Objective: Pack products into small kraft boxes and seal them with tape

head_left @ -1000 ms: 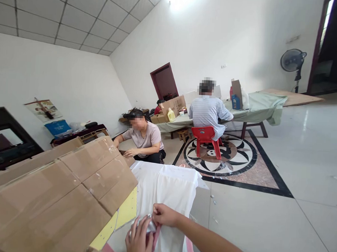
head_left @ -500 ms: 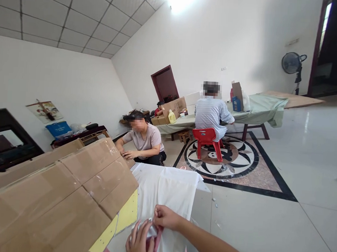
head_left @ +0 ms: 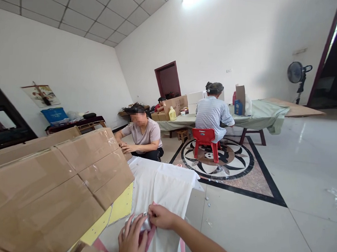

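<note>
At your left in the head view, a big taped cardboard box (head_left: 49, 187) fills the side, its edge over the yellow sheets (head_left: 122, 203) and close by your left hand (head_left: 133, 237). White cloth (head_left: 169, 182) drapes the work surface ahead. A co-worker (head_left: 147, 134) crouches past its far end, hands at the box's far corner. Farther back, another person (head_left: 211, 115) sits on a red chair (head_left: 204, 134) at a green-covered table (head_left: 272, 110); fan (head_left: 295, 72) by the doorway.

Hands: your left is half curled, fingers over a shiny whitish piece (head_left: 146, 224) (mostly hidden, can't tell if it's gripped). Your right hand (head_left: 160, 216) is pinched narrow on the pink strip (head_left: 150, 236), which lies on the white cloth, just beside the left thumb.
</note>
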`<state>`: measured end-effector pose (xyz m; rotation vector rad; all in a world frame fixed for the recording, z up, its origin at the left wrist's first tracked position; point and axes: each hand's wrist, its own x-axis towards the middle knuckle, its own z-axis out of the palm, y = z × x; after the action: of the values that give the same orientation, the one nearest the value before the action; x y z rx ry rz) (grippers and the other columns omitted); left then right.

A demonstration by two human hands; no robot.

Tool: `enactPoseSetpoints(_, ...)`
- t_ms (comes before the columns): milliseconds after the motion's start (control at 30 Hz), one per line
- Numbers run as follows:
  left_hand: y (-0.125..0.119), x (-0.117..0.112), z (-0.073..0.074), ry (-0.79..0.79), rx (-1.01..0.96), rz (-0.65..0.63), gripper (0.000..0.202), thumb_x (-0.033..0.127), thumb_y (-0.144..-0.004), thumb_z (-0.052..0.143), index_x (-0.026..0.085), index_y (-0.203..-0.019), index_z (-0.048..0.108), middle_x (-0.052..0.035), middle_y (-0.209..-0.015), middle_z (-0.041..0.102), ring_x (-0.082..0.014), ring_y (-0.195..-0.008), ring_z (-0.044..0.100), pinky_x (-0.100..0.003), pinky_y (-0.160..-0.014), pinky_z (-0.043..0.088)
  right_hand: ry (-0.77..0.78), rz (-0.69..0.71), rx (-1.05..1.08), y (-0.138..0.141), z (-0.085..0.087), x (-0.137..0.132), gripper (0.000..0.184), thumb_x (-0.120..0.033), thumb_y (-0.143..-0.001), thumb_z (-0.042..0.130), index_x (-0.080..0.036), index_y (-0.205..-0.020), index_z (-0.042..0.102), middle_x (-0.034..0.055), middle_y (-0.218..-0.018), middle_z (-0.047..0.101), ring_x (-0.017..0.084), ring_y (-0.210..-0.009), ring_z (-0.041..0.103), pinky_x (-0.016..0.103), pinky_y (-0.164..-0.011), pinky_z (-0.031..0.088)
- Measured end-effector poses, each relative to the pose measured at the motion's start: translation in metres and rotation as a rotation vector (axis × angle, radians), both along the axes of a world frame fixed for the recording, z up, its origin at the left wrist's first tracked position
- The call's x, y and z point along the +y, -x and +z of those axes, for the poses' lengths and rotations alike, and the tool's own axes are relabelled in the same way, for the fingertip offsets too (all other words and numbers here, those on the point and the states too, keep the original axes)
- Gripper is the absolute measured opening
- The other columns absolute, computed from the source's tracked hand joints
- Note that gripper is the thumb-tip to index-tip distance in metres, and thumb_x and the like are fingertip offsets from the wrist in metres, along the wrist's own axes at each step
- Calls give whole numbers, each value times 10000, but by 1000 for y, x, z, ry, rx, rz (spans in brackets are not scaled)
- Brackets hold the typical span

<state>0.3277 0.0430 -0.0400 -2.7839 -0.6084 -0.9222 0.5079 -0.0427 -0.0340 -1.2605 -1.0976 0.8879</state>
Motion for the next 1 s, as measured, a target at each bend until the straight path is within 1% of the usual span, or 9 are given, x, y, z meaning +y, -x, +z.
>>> enactPoseSetpoints(100, 1, 1, 2, 27, 42, -5, 432, 228, -918, 471, 350, -1277, 676, 19, -1382, 667, -277, -1356, 525, -445, -990, 459, -22, -23, -2, 1, 3, -5, 200, -32, -610, 545, -194, -703, 473, -82, -643, 450, 84, -638, 383, 229, -610, 276)
enactPoseSetpoints(233, 2, -5, 7, 48, 88, 31, 457, 207, -916, 462, 355, -1293, 672, 18, -1403, 652, -280, -1375, 503, -450, -1026, 443, -42, -6, 119, 2, 7, -3, 207, -118, -637, 522, -226, -766, 402, -91, -624, 463, 84, -547, 419, 218, -539, 317)
enactPoseSetpoints(367, -1, -14, 20, 77, 184, 94, 489, 178, -910, 433, 359, -1302, 661, 8, -1418, 640, -297, -1398, 479, -514, -1092, 384, -79, -62, 237, -1, 7, 6, 240, -157, -616, 510, -245, -776, 354, -114, -552, 440, 79, -449, 390, 209, -462, 289)
enactPoseSetpoints(500, -10, -12, 51, 188, 354, 56, 630, 117, -863, 413, 373, -1426, 534, -19, -1433, 626, -271, -1372, 505, -590, -1168, 251, -152, -151, 327, -6, 7, 11, 235, -185, -623, 496, -251, -777, 331, -120, -529, 409, 85, -431, 405, 212, -450, 277)
enactPoseSetpoints(633, -26, -5, 89, 328, 569, 13, 767, 109, -778, 495, 352, -1501, 417, -34, -1308, 697, -234, -1252, 599, -601, -1197, 200, -212, -195, 383, -8, 7, 14, 240, -203, -616, 521, -249, -758, 333, -118, -537, 414, 77, -432, 390, 216, -460, 286)
enactPoseSetpoints(733, -41, -5, 105, 286, 771, 33, 794, 142, -768, 535, 315, -1525, 369, -55, -1288, 704, -250, -1244, 611, -606, -1201, 218, -232, -221, 407, -8, 7, 16, 238, -218, -611, 533, -251, -748, 342, -122, -515, 408, 77, -418, 365, 218, -452, 275)
enactPoseSetpoints(833, -54, -6, 107, 178, 928, 17, 805, 113, -741, 589, 271, -1506, 392, -110, -1274, 698, -297, -1180, 651, -607, -1169, 279, -232, -256, 422, -8, 6, 16, 221, -240, -629, 536, -256, -752, 353, -120, -489, 424, 94, -415, 385, 224, -446, 272)
enactPoseSetpoints(933, -61, -2, 106, 127, 1009, -10, 712, 57, -718, 628, 223, -1399, 501, -128, -1141, 732, -318, -1057, 697, -516, -1034, 427, -236, -335, 434, -10, 5, 14, 208, -247, -652, 540, -256, -769, 368, -117, -511, 449, 104, -446, 415, 225, -468, 299)
enactPoseSetpoints(1000, -66, 6, 109, 85, 1038, -48, 646, 26, -708, 644, 220, -1316, 544, -110, -1096, 737, -309, -1039, 696, -448, -951, 460, -242, -412, 445, -13, 3, 13, 206, -248, -670, 542, -255, -784, 371, -119, -538, 448, 102, -470, 418, 224, -487, 317)
